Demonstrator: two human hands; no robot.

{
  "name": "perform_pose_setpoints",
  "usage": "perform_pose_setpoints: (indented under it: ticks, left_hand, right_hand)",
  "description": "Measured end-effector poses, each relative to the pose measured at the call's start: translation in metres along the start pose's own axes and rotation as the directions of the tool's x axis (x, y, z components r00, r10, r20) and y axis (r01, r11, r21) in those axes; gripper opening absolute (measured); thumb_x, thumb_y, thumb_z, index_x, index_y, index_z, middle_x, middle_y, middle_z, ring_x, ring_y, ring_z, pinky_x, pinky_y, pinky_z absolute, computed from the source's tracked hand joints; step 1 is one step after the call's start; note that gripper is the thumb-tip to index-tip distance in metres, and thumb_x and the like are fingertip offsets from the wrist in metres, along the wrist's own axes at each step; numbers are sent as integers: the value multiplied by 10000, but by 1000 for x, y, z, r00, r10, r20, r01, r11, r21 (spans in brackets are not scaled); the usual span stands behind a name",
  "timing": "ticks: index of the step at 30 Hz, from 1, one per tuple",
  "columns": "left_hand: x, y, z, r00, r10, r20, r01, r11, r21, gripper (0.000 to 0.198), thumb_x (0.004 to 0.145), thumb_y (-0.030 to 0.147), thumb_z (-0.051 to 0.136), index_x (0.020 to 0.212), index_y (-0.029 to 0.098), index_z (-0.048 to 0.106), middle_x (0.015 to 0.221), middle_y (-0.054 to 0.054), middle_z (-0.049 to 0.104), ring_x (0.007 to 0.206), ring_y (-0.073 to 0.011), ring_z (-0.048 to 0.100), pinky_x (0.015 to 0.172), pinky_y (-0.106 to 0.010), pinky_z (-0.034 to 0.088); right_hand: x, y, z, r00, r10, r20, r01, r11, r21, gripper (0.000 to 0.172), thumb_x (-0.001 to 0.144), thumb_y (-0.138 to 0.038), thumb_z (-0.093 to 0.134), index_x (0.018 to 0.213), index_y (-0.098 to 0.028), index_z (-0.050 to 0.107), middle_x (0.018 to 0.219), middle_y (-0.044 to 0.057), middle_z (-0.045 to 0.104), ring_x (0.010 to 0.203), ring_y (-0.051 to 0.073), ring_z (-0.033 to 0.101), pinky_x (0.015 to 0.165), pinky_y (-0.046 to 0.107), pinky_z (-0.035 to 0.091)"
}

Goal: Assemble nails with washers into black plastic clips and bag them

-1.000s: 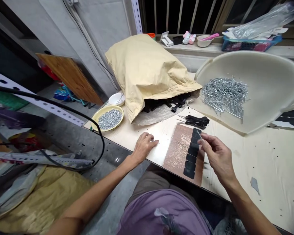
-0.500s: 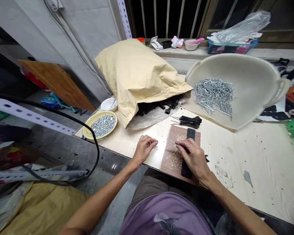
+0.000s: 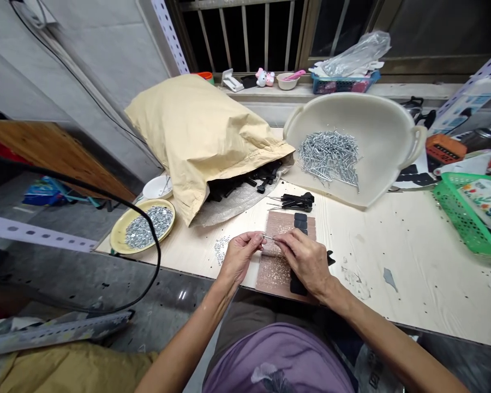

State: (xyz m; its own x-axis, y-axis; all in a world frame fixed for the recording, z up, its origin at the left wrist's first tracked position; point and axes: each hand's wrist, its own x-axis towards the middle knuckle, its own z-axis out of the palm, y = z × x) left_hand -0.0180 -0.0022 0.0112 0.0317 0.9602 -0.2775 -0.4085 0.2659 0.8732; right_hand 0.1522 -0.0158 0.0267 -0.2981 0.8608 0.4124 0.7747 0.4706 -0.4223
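Over the brown mat (image 3: 275, 271), our left hand (image 3: 239, 256) and right hand (image 3: 306, 261) have come together, both in a narrow pinch on one thin nail (image 3: 269, 237).

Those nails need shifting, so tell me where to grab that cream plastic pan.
Grip the looped handle on the right rim of the cream plastic pan, coming in from the right with your fingers through the loop. That loop stands out from the rim with nothing crowding it, while the matching loop on the left sits close to the paper sack. Keep the pan level so the loose nails stay put.

Thin silver nail (image 3: 269, 237), held level
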Motion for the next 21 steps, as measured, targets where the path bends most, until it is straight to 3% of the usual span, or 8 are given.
perform_pose_setpoints:
  ticks: [13, 21]
  left_hand:
    - [4, -5, 9, 998, 49, 36, -53, 988, 144, 248, 657, 315, 758, 818, 132, 715, 717, -40, 691, 601, -94, 576, 635, -233, 465]
    - [10, -6, 7, 993, 95, 74, -112, 958, 265, 224, 677, 319, 741, 803, 134, 727, 738, -45, 700, 655, -130, 598, 663, -248, 464]
  right_hand:
    - [-3, 3, -10, 995, -82, -63, 63, 963, -260, 206, 934, -264, 445, 942, -241, 650, 784, 28, 604, 726, 136, 525, 634, 259, 342]
    - [-5, 9, -10, 997, -61, -46, 47, 965, -259, 216, 942, -252, 427, 896, -219, 635, 736, 24, 566, 701, 133, 509, 625, 254, 332]
